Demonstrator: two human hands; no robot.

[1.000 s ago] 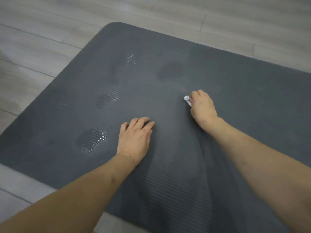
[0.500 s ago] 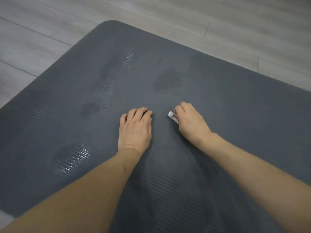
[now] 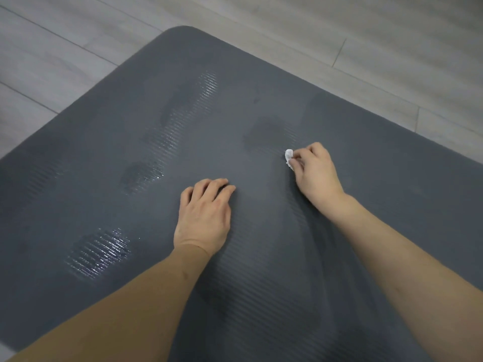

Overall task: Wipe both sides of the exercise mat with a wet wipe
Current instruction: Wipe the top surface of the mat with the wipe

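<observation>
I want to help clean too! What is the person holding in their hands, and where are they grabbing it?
The right hand pinches a small bunched white wet wipe near its fingertips. The left hand holds nothing; it rests on the mat.

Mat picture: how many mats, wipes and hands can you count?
Exercise mat: 1
Wet wipe: 1, gripped by the right hand
Hands: 2, with the left hand resting on the mat
Total: 4
</observation>
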